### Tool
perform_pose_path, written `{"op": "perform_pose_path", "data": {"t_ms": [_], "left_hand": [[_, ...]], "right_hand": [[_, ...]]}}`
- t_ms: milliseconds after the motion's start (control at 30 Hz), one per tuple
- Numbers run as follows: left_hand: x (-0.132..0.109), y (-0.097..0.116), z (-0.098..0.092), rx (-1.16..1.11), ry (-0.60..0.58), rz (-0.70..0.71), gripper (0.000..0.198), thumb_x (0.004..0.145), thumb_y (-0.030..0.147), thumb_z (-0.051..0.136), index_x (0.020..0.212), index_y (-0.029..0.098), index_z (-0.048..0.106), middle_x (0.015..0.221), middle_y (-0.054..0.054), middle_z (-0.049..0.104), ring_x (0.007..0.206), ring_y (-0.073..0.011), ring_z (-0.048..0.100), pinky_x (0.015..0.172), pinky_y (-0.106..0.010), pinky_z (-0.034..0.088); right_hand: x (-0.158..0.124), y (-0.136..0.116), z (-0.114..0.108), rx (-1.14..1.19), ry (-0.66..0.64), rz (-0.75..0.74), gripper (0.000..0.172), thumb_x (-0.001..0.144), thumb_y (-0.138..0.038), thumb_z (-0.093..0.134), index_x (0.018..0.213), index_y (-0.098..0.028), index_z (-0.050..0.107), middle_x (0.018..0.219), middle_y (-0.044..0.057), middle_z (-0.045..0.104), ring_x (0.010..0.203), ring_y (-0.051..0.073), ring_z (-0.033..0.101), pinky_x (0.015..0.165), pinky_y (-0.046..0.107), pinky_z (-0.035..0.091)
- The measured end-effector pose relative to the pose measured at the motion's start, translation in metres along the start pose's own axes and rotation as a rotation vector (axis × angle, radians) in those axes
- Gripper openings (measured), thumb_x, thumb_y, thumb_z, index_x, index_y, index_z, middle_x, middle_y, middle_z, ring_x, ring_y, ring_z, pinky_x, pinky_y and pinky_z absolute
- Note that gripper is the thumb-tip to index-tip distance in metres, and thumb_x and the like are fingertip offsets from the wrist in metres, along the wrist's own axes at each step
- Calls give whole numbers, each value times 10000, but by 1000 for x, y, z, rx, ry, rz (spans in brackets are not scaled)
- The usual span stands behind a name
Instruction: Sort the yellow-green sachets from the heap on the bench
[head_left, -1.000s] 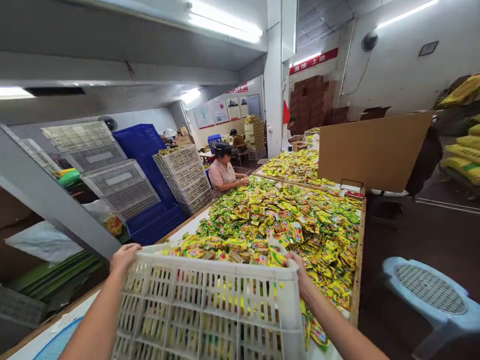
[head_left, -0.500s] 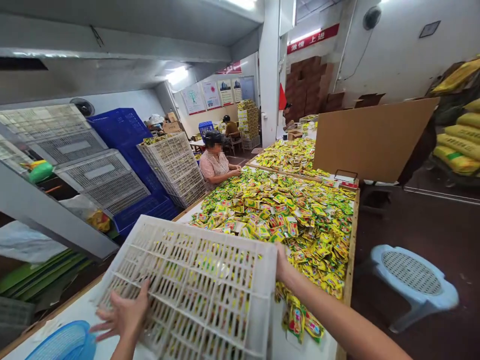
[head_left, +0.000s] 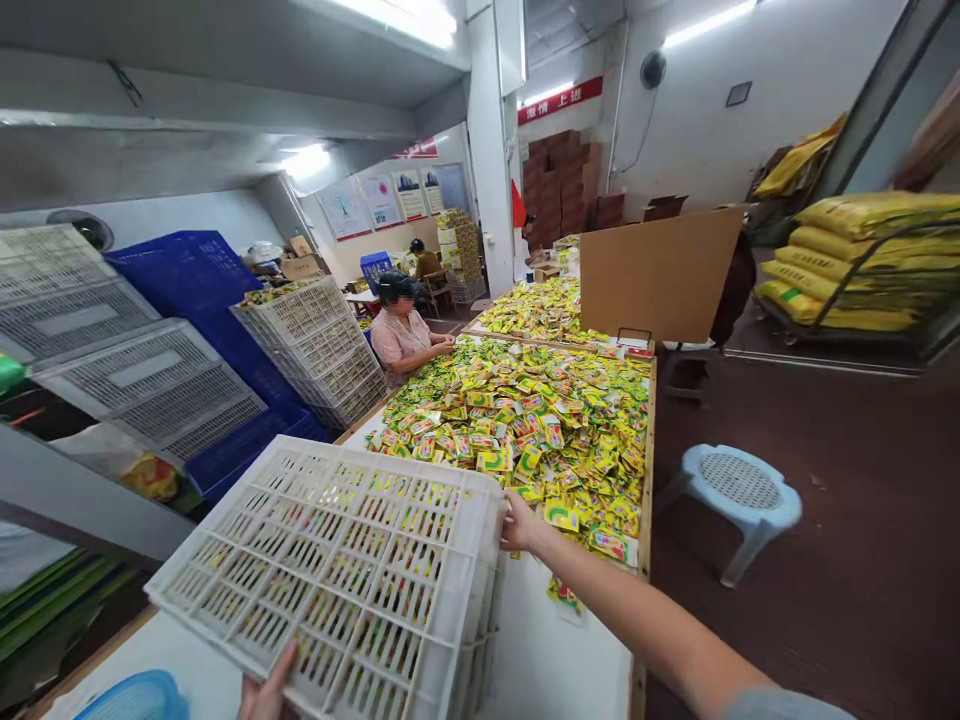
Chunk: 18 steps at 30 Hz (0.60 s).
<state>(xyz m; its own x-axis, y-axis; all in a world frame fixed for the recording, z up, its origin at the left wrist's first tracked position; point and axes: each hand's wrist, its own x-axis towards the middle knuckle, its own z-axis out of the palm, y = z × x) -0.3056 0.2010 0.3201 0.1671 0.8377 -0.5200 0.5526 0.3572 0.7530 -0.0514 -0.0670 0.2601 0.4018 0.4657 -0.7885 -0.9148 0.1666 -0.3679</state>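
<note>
A white slatted plastic crate (head_left: 330,560) is tilted over the near part of the table, its grid side facing me. Yellow-green packets show through the slots; whether they lie inside or behind it I cannot tell. My right hand (head_left: 516,525) grips the crate's far right corner, fingers curled round the rim. At the crate's near edge, my left hand (head_left: 264,690) holds on, thumb on the grid and its other fingers mostly hidden underneath. Beyond the crate spreads a big heap of small yellow-green packets (head_left: 517,420). One loose packet (head_left: 564,595) lies right of the crate.
A blue plastic basket (head_left: 135,697) is at the near left. A light-blue stool (head_left: 739,480) stands right of the table's wooden edge (head_left: 643,480). A co-worker (head_left: 405,335) sits at the far left side. Stacked crates (head_left: 315,345) and a cardboard sheet (head_left: 660,275) stand around.
The crate has come lower and to the left, with the right hand still on its corner. My left hand, spread beside the grid before, has moved down to the near edge. The view has turned right.
</note>
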Motion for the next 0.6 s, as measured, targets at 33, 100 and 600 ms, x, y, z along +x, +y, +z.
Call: {"op": "perform_pose_path", "data": {"t_ms": [33, 100, 600], "left_hand": [[-1, 4, -1, -34, -19, -51, 560, 690, 384, 619, 1215, 281, 456, 1078, -84, 631, 968, -299, 643, 637, -363, 559], [-1, 9, -6, -86, -36, -83, 544, 679, 354, 635, 1195, 269, 484, 1075, -77, 636, 968, -288, 645, 644, -348, 562], [-20, -8, 12, 81, -23, 253, 657, 626, 477, 587, 1212, 213, 450, 1073, -152, 634, 904, -334, 663, 628, -418, 552]], "right_hand": [[-6, 2, -3, 6, 38, 22, 320, 904, -351, 529, 1156, -154, 541, 1121, 78, 586, 921, 183, 605, 772, 376, 525], [-18, 10, -8, 30, 107, 51, 321, 906, -359, 523, 1152, -153, 542, 1107, 76, 590, 902, 177, 607, 757, 366, 527], [-72, 37, -63, 76, 280, -124, 315, 903, -339, 534, 1158, -154, 543, 1120, 76, 590, 918, 182, 609, 769, 373, 530]]}}
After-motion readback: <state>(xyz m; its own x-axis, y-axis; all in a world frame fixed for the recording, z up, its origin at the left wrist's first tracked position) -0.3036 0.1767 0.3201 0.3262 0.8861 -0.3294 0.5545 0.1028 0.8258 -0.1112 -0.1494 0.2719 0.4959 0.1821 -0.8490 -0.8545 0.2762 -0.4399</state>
